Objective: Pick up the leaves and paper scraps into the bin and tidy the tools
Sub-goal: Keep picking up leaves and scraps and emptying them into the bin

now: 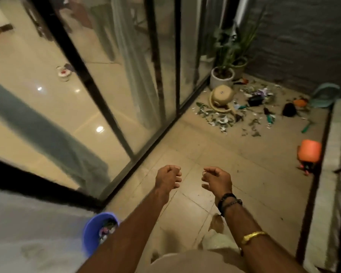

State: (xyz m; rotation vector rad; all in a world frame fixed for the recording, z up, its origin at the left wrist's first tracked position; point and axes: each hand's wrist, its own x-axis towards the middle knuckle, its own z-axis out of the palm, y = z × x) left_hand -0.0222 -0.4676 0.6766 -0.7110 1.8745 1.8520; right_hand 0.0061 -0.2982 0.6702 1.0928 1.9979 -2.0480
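Left hand [168, 177]: fingers loosely curled, holding nothing. Right hand [217, 179]: fingers half-curled, empty. Both hover above the floor [244, 164], not touching.

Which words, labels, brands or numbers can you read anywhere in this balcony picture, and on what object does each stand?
No text can be read in this view.
The paper scraps are too small and blurred to show any print.
The blue bin, the orange container and the overturned beige pot bear no visible lettering.

Tiled floor [215, 164] with scattered leaves and paper scraps [220, 121], overturned pot [222, 95], orange container [309, 154], blue bin [93, 233]
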